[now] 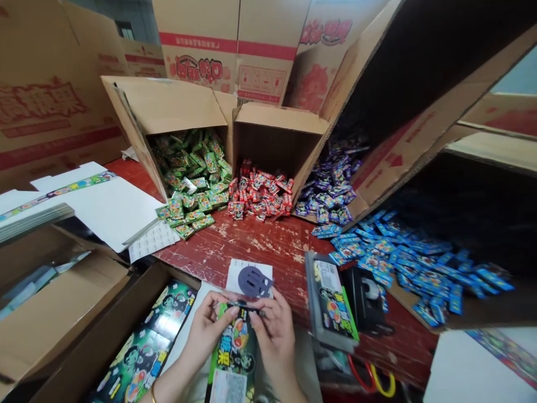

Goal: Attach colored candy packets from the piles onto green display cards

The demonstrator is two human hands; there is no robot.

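Note:
My left hand (210,324) and my right hand (274,327) both grip the top edge of a black and green candy package (236,350), thumbs on its front. It is printed with colourful balls and large characters, with a white label low on it. Just beyond my fingers, a dark round slotted piece (253,281) rests over a white sheet (235,274). Similar packages (145,347) fill a carton to the left of my hands. Off to the right, another such package (334,299) lies on a grey tray (311,291) beside a black tape dispenser (366,299).
Open cartons along the back spill small green packets (197,179), red packets (262,190), purple packets (331,190) and blue packets (403,257) onto the red table (247,240). Flat white card (109,207) lies at left. Scissors with red and yellow handles (384,386) sit below the tray.

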